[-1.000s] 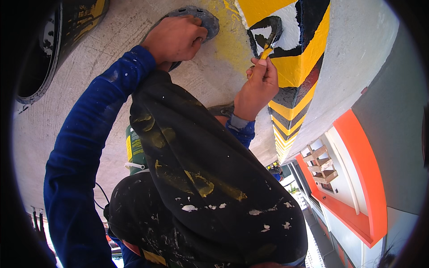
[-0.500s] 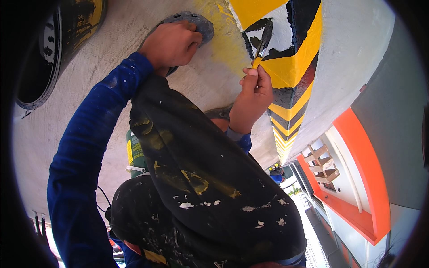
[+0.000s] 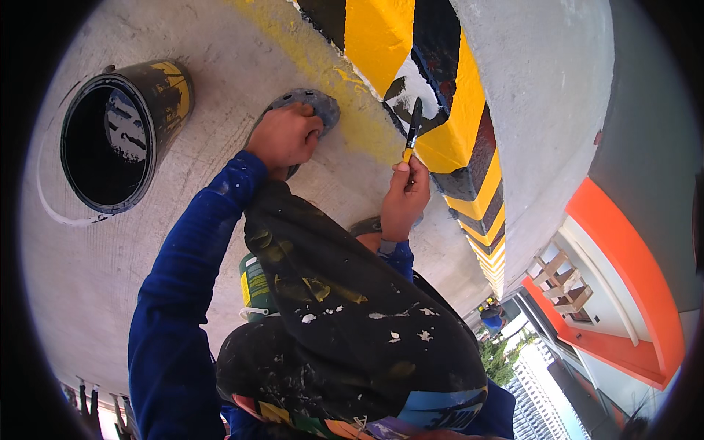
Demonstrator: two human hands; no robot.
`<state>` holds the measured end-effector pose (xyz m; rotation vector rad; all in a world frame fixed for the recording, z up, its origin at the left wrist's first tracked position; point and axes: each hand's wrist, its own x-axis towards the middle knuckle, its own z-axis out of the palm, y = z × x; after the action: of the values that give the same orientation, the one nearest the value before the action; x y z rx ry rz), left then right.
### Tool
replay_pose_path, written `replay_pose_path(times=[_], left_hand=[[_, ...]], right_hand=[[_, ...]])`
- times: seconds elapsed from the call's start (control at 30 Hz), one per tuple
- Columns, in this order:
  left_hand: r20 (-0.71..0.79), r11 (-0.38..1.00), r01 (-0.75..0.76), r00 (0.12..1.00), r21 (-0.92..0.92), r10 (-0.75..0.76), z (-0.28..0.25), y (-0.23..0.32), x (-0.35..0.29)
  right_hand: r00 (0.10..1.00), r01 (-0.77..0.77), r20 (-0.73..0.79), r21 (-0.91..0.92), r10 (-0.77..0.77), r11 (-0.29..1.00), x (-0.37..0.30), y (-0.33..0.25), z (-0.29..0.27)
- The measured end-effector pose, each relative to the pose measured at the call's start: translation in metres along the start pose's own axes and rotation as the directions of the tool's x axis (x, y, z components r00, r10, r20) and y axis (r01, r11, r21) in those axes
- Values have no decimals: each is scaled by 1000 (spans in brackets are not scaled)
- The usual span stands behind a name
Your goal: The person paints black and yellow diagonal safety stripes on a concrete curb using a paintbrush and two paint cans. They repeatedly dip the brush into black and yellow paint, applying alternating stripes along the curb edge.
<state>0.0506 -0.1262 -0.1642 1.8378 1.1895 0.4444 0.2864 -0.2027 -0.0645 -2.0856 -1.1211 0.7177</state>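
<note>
Bracing on a grey sanding pad (image 3: 312, 103), the left hand (image 3: 282, 138) steadied the body while the right hand (image 3: 403, 198) pinched a small brush (image 3: 413, 128) against the striped curb (image 3: 440, 88).

Black paint can (image 3: 121, 136) seen on concrete floor (image 3: 88, 286) w/ white ring mark beside it, green can (image 3: 254, 287) partly hidden by paint-spattered trousers (image 3: 352, 330), orange-trimmed bldg (image 3: 623, 293) at right, trees (image 3: 506, 352) below.

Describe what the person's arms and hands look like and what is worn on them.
Both hands are bare: no gloves on the left hand or the right hand. Both arms wear bright blue long sleeves, the left sleeve flecked with pale paint, the right cuff showing at the wrist.
</note>
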Motion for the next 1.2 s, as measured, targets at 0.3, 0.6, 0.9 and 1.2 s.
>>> replay_pose_path(times=[0.3,0.6,0.9,1.2], left_hand=[[-16,999,-26,1000,30,27,1,-5,4],[-47,999,-24,999,46,26,6,-7,-3],[-37,998,-11,999,57,13,5,-5,-1],[-36,998,-11,999,67,13,6,-6,-3]], right_hand=[[980,-150,115,-120,163,981,12,87,32],[990,-98,85,-183,115,978,24,101,32],[991,-78,86,-208,98,975,31,104,32],[991,-90,81,-185,106,979,30,105,35]])
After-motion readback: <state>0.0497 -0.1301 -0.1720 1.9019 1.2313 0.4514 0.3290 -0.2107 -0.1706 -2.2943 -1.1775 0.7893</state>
